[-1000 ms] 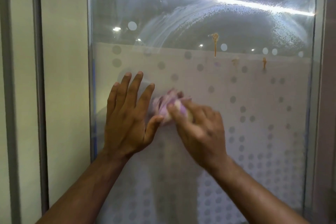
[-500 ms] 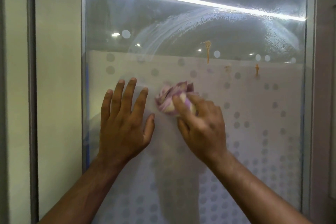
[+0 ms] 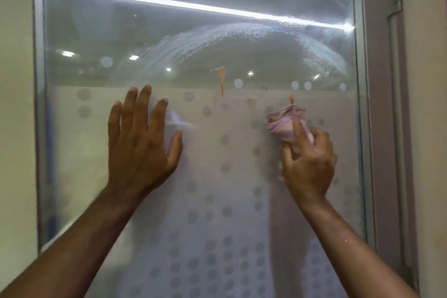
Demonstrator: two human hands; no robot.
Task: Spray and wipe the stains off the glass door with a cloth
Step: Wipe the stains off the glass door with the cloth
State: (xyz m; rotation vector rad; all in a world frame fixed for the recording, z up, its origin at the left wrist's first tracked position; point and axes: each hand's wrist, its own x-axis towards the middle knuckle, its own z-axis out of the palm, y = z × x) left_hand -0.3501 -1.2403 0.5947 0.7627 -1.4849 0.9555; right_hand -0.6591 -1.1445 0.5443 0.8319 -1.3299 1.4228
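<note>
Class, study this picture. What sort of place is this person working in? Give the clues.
Probably an office or similar commercial interior, though not certain. The glass door carries a frosted dot-pattern film, sits in a metal frame, and reflects a ceiling strip light.

The glass door [image 3: 242,19] fills most of the frame and sits in a grey metal frame [image 3: 38,104]. Its lower part carries a frosted film [image 3: 205,176] with round dots. A white wet smear [image 3: 217,36] curves across the clear upper part. A long orange drip [image 3: 221,80] hangs at the centre, and two smaller stains [image 3: 251,101] are to its right. The left hand [image 3: 140,143] lies flat on the glass at centre left. The right hand [image 3: 309,164] presses a crumpled cloth [image 3: 283,123] on the glass at centre right.
</note>
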